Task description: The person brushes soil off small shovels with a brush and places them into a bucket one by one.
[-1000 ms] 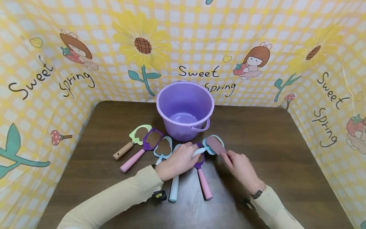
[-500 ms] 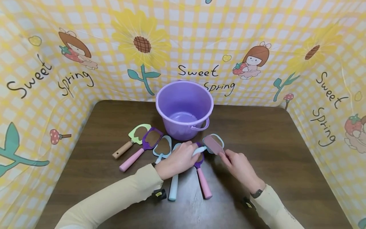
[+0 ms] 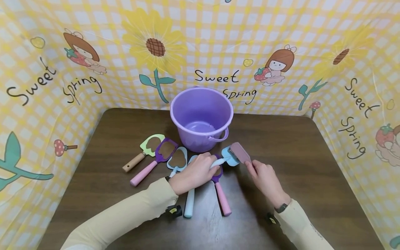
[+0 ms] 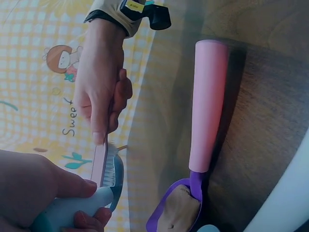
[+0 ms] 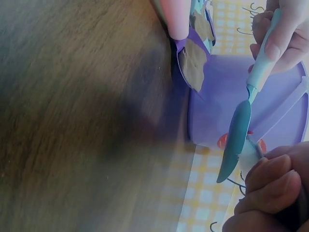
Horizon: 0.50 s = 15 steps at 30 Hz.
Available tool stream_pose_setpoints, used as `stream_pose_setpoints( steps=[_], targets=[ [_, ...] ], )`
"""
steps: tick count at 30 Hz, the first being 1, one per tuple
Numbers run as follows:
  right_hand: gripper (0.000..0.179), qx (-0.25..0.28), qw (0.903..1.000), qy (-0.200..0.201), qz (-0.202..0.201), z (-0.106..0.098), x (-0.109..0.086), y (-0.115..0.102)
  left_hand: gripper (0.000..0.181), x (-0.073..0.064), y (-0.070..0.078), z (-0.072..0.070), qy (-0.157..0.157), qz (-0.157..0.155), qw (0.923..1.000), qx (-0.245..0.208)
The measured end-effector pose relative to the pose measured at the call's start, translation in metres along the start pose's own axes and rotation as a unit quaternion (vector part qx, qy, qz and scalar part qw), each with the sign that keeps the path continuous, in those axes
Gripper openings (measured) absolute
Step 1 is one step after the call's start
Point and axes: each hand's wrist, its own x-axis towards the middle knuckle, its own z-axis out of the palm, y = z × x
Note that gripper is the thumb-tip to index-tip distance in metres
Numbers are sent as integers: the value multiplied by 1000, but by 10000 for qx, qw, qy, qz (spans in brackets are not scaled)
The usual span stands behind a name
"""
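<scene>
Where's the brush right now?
In the head view, the brush is right of centre, in the right hand, with its bristles at the blade of the blue shovel that the left hand holds, near the bucket.

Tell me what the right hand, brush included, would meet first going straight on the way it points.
Probably the blue shovel head: the brush in the right hand appears to have its bristles against it. Beyond, the purple bucket seems next, though depth is hard to judge.
</scene>
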Motion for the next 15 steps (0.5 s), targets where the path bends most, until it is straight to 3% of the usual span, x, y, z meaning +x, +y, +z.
stream_pose_setpoints(
  steps=[11, 15],
  targets=[
    [29, 247, 9981, -214, 526, -5, 3, 6, 15, -1, 2, 1, -129, -57, 9999, -66],
    [31, 235, 9979, -123, 593, -8, 0, 5, 17, 0, 2, 2, -178, -53, 9998, -20]
  ],
)
